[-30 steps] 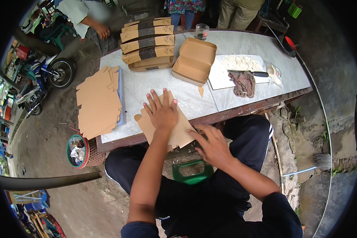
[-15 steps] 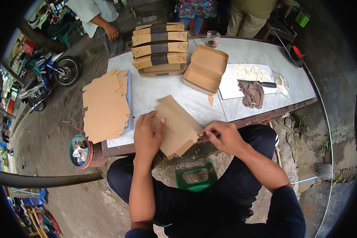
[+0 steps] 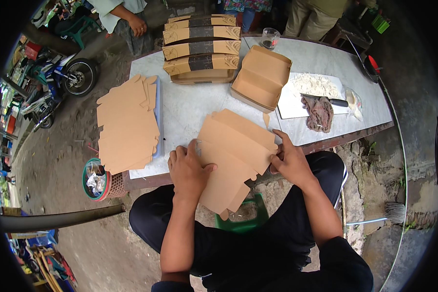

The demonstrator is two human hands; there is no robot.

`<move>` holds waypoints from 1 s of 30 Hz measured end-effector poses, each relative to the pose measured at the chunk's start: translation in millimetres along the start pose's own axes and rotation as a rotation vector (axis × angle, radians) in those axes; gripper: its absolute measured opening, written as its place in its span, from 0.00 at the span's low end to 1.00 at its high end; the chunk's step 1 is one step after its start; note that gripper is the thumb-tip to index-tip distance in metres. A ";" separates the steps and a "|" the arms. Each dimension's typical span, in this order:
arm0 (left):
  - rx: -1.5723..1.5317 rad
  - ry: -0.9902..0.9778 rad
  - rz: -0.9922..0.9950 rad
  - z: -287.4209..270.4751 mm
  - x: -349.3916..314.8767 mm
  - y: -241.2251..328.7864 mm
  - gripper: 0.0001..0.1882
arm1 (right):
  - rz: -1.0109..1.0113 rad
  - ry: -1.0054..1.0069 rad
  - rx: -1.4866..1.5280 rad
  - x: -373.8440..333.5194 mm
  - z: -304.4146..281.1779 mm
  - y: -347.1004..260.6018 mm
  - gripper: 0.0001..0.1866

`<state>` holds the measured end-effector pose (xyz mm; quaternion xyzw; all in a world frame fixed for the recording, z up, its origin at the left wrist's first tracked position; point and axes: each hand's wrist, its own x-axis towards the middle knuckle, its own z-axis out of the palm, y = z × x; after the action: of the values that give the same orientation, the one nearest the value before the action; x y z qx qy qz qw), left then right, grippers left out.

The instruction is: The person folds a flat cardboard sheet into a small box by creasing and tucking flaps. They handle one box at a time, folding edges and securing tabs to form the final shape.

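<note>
A brown cardboard box blank (image 3: 236, 155) is between my hands at the table's near edge, tilted, its lower flaps hanging over my lap. My left hand (image 3: 189, 171) grips its left edge, thumb on the face and fingers at the side. Along the right edge, my right hand (image 3: 293, 163) pinches a side flap between thumb and fingers. Left of it lies a stack of flat box blanks (image 3: 126, 124). Beyond the blank, an open folded box (image 3: 260, 80) rests on the table, beside a stack of finished boxes (image 3: 199, 63) with dark printed bands.
The pale table (image 3: 180, 114) carries a white board (image 3: 289, 107) with white shreds, a knife (image 3: 338, 102) and a crumpled cloth (image 3: 319, 114). A glass (image 3: 269, 39) stands at the back. A waste basket (image 3: 112, 185) and green stool (image 3: 263, 214) are nearby. Several people stand beyond.
The blank has been opened out from a folded shape and now shows its broad inner face. My right hand has moved slightly right and up; my left has shifted slightly right.
</note>
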<state>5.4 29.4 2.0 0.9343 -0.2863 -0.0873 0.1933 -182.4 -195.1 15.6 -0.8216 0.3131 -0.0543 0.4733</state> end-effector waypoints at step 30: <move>-2.034 -0.280 0.117 21.9 -7.6 29.9 0.52 | -0.126 0.311 0.610 -21.6 -0.5 -17.0 0.14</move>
<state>-21.9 4.2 -5.2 0.2946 -0.1420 -0.3873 0.8620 -192.0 -177.1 34.2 -0.6418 0.2996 -0.2990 0.6395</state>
